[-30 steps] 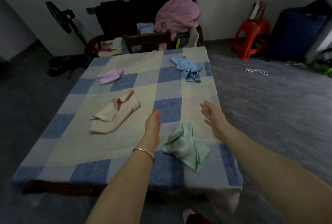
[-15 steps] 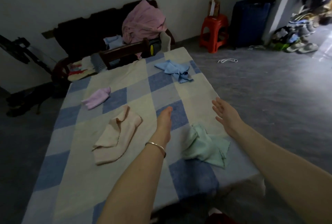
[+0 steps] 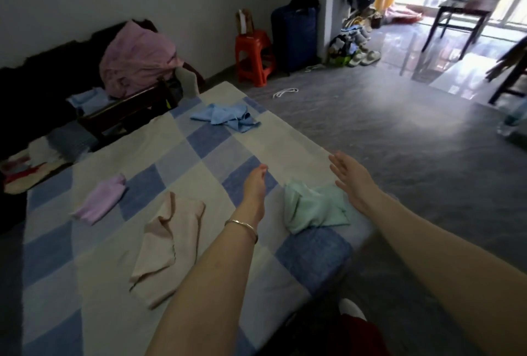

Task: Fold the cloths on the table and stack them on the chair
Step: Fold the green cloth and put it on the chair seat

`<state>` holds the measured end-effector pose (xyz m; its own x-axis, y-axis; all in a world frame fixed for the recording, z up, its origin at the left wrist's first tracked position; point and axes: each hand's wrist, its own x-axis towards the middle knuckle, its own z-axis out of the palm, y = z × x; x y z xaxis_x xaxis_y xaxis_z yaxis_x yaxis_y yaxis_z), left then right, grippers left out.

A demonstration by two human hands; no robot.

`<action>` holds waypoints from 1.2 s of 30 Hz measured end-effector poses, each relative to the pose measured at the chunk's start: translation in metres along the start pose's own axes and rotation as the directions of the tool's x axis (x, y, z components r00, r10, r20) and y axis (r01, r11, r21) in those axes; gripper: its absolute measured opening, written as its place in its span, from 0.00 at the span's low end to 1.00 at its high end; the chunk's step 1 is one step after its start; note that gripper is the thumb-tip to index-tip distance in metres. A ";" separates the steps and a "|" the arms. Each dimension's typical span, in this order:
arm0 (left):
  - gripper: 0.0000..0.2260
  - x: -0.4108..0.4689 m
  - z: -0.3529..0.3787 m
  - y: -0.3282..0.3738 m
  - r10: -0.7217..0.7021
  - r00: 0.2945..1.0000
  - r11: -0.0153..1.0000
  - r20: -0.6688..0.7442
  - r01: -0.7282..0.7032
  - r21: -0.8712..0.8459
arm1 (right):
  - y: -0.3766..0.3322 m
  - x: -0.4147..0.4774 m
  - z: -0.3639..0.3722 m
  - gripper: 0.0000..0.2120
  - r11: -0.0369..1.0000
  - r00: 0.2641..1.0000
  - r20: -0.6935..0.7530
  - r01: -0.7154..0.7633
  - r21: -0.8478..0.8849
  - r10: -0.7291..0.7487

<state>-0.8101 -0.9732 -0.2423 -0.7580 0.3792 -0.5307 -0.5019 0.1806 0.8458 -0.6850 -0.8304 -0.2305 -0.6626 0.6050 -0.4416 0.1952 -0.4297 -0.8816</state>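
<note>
Both forearms are stretching in from the bottom edge, cut off above the elbow. A red shape [image 3: 358, 333] between them is too dark to identify. The table [image 3: 85, 284], wearing a blue-and-cream checked cover, is running out of frame at the near left.

A crumpled peach cloth [image 3: 168, 241] is lying just left of the left wrist, which is wearing a thin bangle [image 3: 242, 225]. The left hand [image 3: 253, 187] is hovering edge-on, its fingers straight and together, holding nothing. Just right of it a rumpled green cloth [image 3: 310, 210] is sitting near the table's right edge. The right hand [image 3: 352, 181] is hanging over that cloth's right side, its fingers spread and released. Its wrist is hiding part of the fabric, so I cannot tell whether it is touching.

Further left a lilac cloth [image 3: 99, 201] is lying loosely folded. A blue cloth [image 3: 225, 117] is sprawling unfolded near the far end.

Beyond the table a dark wooden chair [image 3: 125, 111] is showing only its backrest, with the seat hidden. A pink bundle [image 3: 137, 61] is heaped behind it.

A red stool [image 3: 253, 56] by the wall is carrying something upright that is hard to make out.
</note>
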 end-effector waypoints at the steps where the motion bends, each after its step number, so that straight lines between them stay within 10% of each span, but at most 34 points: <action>1: 0.19 0.000 0.001 -0.001 0.002 1.000 1.000 0.019 -0.001 -0.002 | 0.000 -0.003 -0.002 0.21 1.000 1.000 -0.031 0.007 0.012 -0.007; 36: 0.11 0.030 0.041 -0.030 -0.173 0.984 0.981 0.033 0.168 0.100 | 0.050 0.028 -0.029 0.20 0.992 0.979 -0.162 -0.121 0.029 0.124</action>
<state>-0.8006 -0.9301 -0.2808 -0.6457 0.3723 -0.6666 -0.5782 0.3318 0.7454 -0.6723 -0.8155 -0.2919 -0.5070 0.6478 -0.5686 0.2530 -0.5189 -0.8166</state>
